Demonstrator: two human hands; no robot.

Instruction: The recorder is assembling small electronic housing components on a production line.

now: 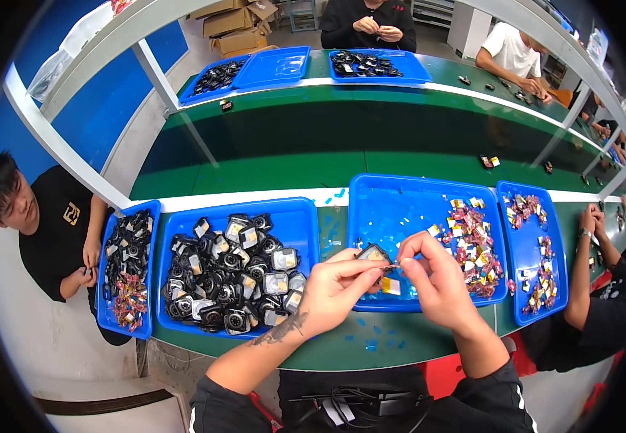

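Note:
My left hand (327, 287) is closed on a small dark watch case (374, 253), gripped at its edge between thumb and fingers. Close against the case, my right hand (439, 278) has thumb and index finger pinched together; what is between them is too small to make out. Just below the fingertips shows a yellow-and-white battery-like piece (391, 286); whether it hangs from the case or lies in the tray I cannot tell. Both hands are over the left part of a blue tray (357, 191), whose right side holds a pile of small pink, white and yellow parts (477, 252).
Left of my hands, a blue tray (313, 209) is heaped with black watch cases (230, 270). Narrower trays stand at the far left (156, 209) and right (562, 278). A white frame post (75, 151) rises beside a seated person (53, 216). Other people work around the green bench.

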